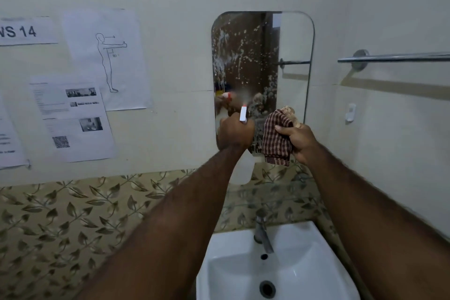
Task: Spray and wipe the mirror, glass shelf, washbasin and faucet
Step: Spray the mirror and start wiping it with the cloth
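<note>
A pale plastered bathroom wall carries a tall mirror (263, 66) with rounded corners, its left half spattered with white droplets and runs, its right half clear. Both arms reach straight forward and up, forearms nearly parallel. The left hand (235, 133) is wrapped in a closed fist round the neck of a translucent white spray bottle (242, 168), whose white nozzle with a red tip points at the lower glass, with a faint mist at the tip. Just beside it, apart from it, the right hand (298, 141) is clenched on a bunched checked cloth (276, 139), maroon and cream, soft and crumpled, hanging in front of the mirror's lower right corner. Below the arms sits a glossy white washbasin (304, 273) with a dark drain, and a dull metal faucet (263, 234) at its back rim. Leaf-patterned tiles (60, 221) run behind the basin. Printed paper sheets (80, 114) are taped left of the mirror; a chrome towel rail (399, 56) stands well to the right, leaving bare wall on that side.
</note>
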